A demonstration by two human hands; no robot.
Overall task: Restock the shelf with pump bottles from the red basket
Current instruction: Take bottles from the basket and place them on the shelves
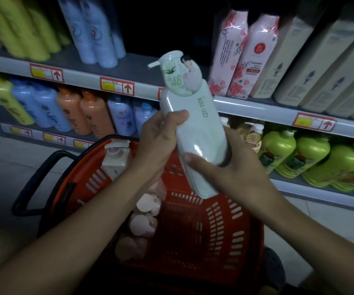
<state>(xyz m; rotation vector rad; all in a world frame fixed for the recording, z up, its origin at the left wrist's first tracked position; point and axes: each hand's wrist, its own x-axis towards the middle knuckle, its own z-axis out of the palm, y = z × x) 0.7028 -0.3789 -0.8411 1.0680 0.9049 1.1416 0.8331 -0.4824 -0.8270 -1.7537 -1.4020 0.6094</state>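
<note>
So we're crouching right over the red basket (225, 220), which is still holding a bunch of stuff: a pile of pink pump tops (145, 218) down the middle and a beige bottle (116, 156) leaning at the far left corner. Just above it we're holding the pale green pump bottle (195, 133) with both hands, tilted, pump end pointing up and away toward the shelf. Our left hand (161, 141) is curling round its left side, thumb pressing across the front. Our right hand (225, 167) is cupping the lower body from the right, thumb lying on the face, and the other fingers are going behind the bottle, so we can't tell how those are sitting.

What's worrying us: the plastic looks glossy and the bottle is big, so a loose grip during the handover to one hand could be letting it slide back into the basket onto those pump heads. The nozzle (153, 64) is also sticking out sideways, so it could be snagging on something on the way in.

Further out, the shelf edge (257, 107) is sitting right behind it, with the pink floral bottles (242, 58) packed just right of the dark gap (167, 24). Going in crooked, we're probably knocking those over. It's dim too, so we're kinda guessing at the gap's depth.
</note>
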